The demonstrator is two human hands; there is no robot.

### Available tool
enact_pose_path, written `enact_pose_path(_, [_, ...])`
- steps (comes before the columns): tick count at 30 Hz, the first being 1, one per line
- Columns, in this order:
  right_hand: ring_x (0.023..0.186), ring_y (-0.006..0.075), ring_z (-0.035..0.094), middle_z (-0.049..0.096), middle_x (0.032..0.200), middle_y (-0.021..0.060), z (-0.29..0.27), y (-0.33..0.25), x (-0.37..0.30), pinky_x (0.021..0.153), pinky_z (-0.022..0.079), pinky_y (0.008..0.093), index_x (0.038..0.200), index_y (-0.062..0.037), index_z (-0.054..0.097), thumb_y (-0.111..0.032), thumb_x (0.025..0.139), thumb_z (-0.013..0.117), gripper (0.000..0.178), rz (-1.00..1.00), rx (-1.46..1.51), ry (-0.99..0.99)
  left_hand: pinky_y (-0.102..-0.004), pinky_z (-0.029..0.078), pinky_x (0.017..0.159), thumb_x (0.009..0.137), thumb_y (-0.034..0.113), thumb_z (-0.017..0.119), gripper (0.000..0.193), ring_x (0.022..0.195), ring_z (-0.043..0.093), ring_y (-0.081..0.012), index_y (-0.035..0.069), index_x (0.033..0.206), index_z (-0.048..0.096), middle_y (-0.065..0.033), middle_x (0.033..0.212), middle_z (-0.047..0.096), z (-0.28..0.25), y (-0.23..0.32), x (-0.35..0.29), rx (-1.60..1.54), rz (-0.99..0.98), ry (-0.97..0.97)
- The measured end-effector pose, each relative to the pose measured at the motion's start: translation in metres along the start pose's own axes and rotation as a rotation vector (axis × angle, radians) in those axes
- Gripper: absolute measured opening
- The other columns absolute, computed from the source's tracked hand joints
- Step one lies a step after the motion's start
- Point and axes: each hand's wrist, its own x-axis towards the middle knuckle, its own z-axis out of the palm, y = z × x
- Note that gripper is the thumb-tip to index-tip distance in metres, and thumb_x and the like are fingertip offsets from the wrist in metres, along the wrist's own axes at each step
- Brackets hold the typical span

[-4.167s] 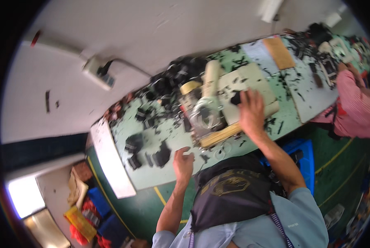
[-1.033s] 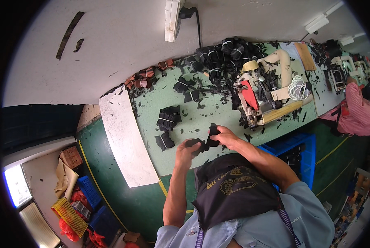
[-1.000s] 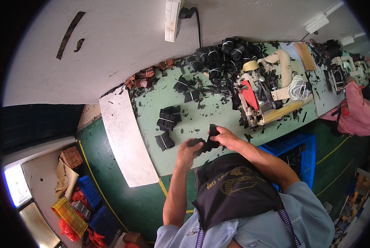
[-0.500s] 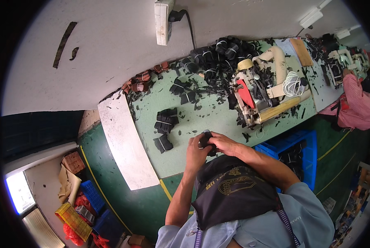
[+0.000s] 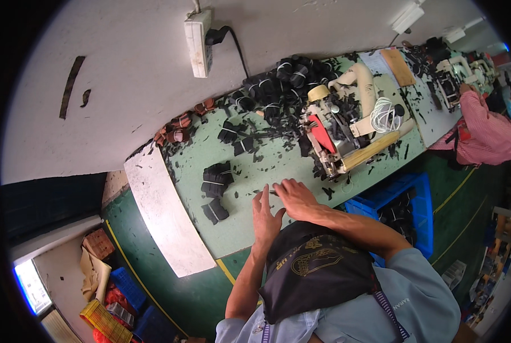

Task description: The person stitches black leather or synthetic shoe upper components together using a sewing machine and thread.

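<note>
My left hand point(image 5: 263, 220) is at the near edge of the green table, its fingers stretched forward and its thumb held apart. My right hand point(image 5: 296, 200) lies palm down beside it, fingers spread over the tabletop. Between the fingertips a small dark piece point(image 5: 273, 192) shows; whether either hand touches it, I cannot tell. Left of the hands sit a tied bundle of black strips point(image 5: 216, 179) and a smaller black bundle point(image 5: 215, 211). What lies under my right palm is hidden.
A cream machine point(image 5: 365, 91) with a red plate stands to the right among black scraps. Black bundles point(image 5: 292, 74) and brown bundles point(image 5: 175, 127) line the wall. A blue crate point(image 5: 430, 214) stands below the table edge. A co-worker in a pink top point(image 5: 484, 131) sits far right.
Both hands were together holding a dark bundle; now they are apart, lower at the tabletop, with fingers stretched out. The bundle no longer shows in them. The view has shifted slightly.
</note>
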Motion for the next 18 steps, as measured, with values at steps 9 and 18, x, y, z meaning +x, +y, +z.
enact_pose_path(9, [0.112,0.0314,0.054,0.055,0.118,0.0125,0.042,0.036,-0.006,0.095,0.046,0.0410,0.132,-0.0023,0.047,-0.001,0.080,0.059,0.053,-0.182,-0.006,0.119,-0.0447,0.050,0.089,0.083,0.006,0.066,0.059,0.109,0.057,-0.0378,0.005,0.139,0.048,-0.0179,0.117,0.056,0.036,-0.044,0.017,0.116,0.140,-0.070])
enact_pose_path(18, [0.111,0.0342,0.055,0.058,0.118,0.0152,0.040,0.043,-0.017,0.098,0.045,0.0449,0.141,-0.0071,0.043,0.009,0.079,0.055,0.065,-0.162,0.320,0.207,-0.0436,0.051,0.088,0.082,0.010,0.071,0.050,0.107,0.059,-0.0357,0.004,0.129,0.056,-0.0159,0.117,0.056,0.034,-0.044,0.010,0.130,0.200,-0.082])
